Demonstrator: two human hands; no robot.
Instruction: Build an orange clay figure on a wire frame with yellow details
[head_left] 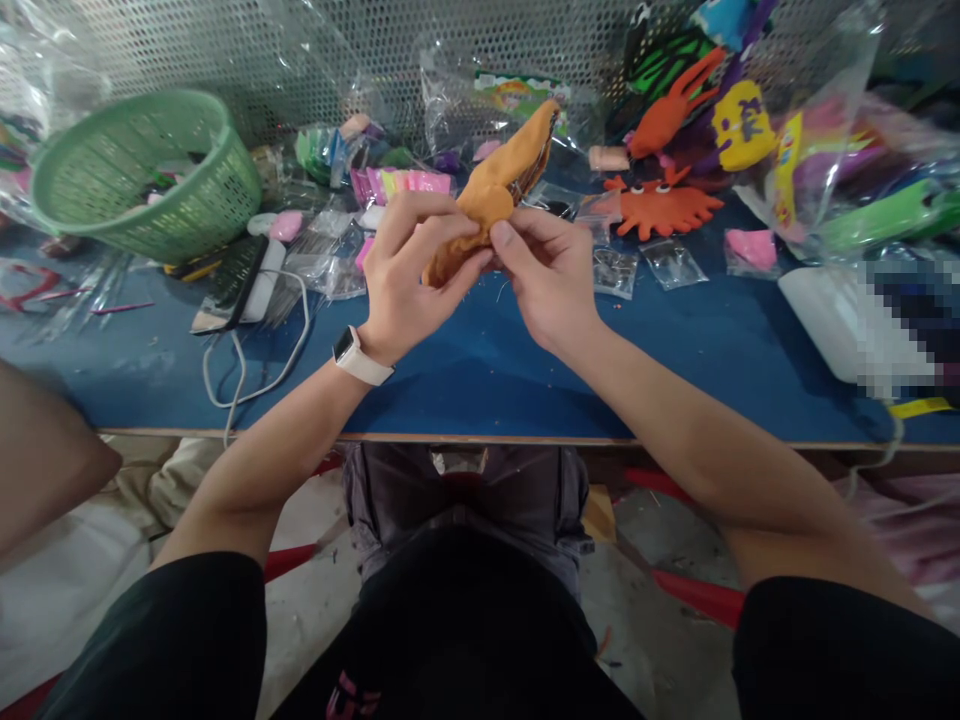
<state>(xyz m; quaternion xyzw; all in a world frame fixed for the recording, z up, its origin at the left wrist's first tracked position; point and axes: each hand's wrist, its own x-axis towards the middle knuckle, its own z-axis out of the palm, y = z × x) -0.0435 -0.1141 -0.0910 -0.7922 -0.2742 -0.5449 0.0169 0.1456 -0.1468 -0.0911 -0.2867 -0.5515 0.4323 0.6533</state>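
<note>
Above the blue table, both hands grip an orange-brown figure (496,180) that looks like modelling clay. It is long and tilted, its narrow end pointing up and right, with a dark, speckled edge along its right side. My left hand (416,265), a watch on its wrist, has its fingers around the lower left part. The thumb and fingers of my right hand (553,275) pinch the lower right side, beside a rounded flap. My fingers hide the figure's lower end in part. An orange clay crab (664,207) lies on the table right of my right hand.
A green basket (142,225) holding small things stands at the left. A phone (238,285) and white cable (289,365) lie before it. Clear packets (673,262), pink clay (751,248) and a white device (814,310) lie right. A perforated metal panel (330,60) rises behind.
</note>
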